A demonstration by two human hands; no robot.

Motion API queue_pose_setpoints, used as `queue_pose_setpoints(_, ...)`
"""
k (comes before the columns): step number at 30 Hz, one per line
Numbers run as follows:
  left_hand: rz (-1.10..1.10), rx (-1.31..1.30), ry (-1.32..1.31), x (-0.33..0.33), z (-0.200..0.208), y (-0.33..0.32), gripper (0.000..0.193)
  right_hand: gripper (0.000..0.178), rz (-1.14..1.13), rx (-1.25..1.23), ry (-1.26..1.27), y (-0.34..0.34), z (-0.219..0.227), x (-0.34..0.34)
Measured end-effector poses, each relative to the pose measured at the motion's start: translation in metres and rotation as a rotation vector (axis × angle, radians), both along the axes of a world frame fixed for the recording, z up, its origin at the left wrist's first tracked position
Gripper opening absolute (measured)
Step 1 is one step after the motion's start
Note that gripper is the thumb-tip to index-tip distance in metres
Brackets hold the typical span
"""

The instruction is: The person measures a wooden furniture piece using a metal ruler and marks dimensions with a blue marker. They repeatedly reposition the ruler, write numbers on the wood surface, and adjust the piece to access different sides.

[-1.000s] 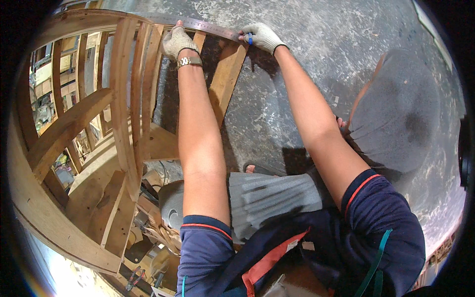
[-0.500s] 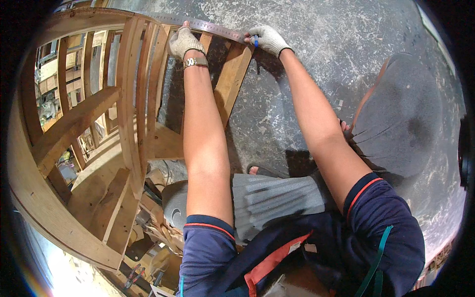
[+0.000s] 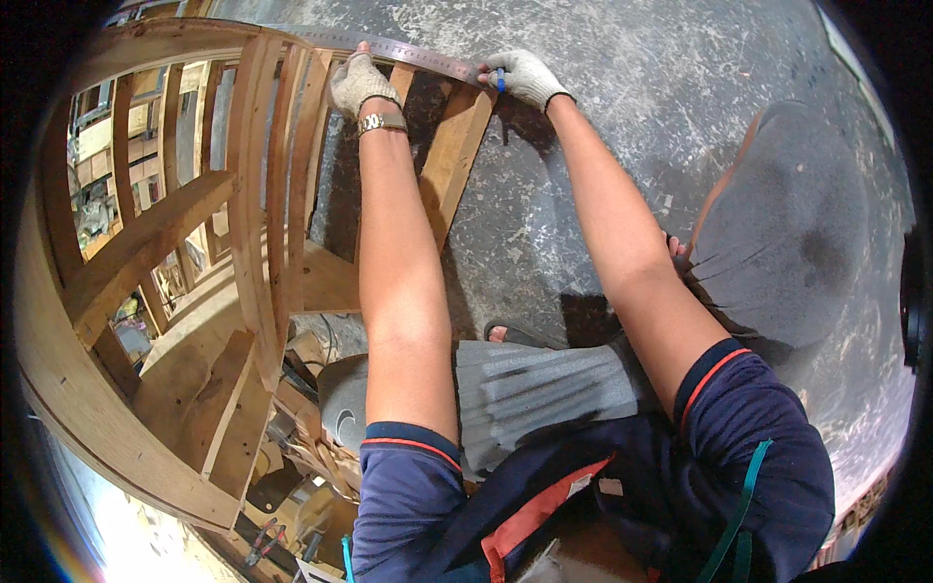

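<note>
A long metal ruler (image 3: 418, 56) lies along the far edge of a wooden slatted frame (image 3: 257, 175). My left hand (image 3: 362, 83), in a white knit glove, is closed over that edge with its thumb up against the ruler. At the ruler's right end, by the corner of a wooden bar (image 3: 457, 160), the fingertips of my gloved right hand (image 3: 527, 78) are pinched together. A small blue thing (image 3: 501, 80) shows at those fingers; its kind is hard to make out.
The curved wooden frame fills the left side, with a crosspiece (image 3: 155, 248) inside. Wood scraps and pliers (image 3: 264, 542) lie at the lower left. Scuffed grey floor (image 3: 671, 87) spreads to the right. My knees in grey trousers (image 3: 544, 384) are below my arms.
</note>
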State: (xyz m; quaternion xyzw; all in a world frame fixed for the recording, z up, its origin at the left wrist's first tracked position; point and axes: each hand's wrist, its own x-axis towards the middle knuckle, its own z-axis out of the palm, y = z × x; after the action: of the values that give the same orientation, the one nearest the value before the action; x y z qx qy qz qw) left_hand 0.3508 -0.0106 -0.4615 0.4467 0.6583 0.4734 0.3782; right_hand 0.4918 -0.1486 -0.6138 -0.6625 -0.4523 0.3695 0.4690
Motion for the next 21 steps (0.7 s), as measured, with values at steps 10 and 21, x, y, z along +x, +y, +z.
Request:
queue_pose_setpoints(10,0.008,-0.048,0.133,0.002,0.004,0.004,0.034,0.035,-0.008,0.011,-0.033,0.0,0.003,0.003)
queue_pose_setpoints(21,0.002,-0.004,0.077,0.006,0.003,-0.001,0.034,0.037,-0.005,0.042,0.012,0.001,-0.008,0.005)
